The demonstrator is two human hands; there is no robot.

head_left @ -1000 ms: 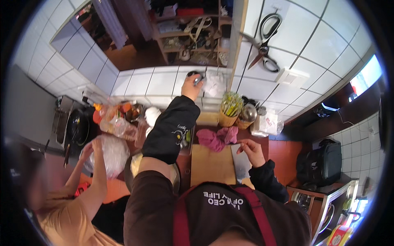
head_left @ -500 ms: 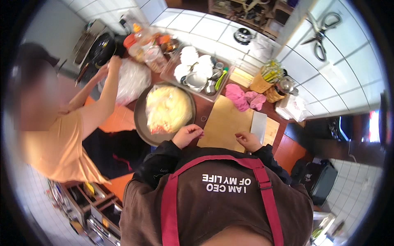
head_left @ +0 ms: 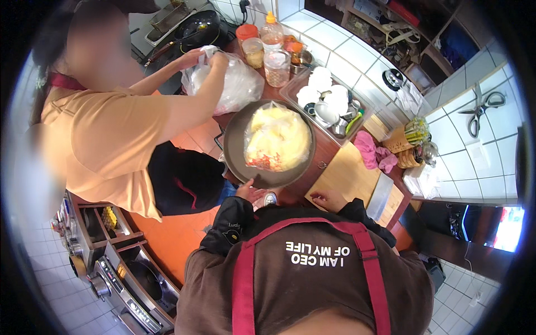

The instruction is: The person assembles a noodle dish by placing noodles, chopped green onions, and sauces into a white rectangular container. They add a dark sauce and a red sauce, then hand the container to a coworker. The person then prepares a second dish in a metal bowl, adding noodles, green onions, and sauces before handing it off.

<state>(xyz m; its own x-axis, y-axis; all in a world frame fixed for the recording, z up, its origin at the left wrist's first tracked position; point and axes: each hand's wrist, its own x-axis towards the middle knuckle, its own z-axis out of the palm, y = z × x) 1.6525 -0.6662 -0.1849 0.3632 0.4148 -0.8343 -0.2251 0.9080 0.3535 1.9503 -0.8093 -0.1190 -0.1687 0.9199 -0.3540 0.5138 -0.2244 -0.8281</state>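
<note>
Counter [head_left: 310, 175] has knife [head_left: 381, 195] long-axis fwd-right, pan [head_left: 237, 146] nr spread L grip [head_left: 249, 192], board [head_left: 349, 172] by R grip [head_left: 329, 200] curled, can't tell how tight.

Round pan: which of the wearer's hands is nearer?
Left: the left hand is beside the near rim of the pan; the right hand is farther off, at the near end of the cutting board.
</note>
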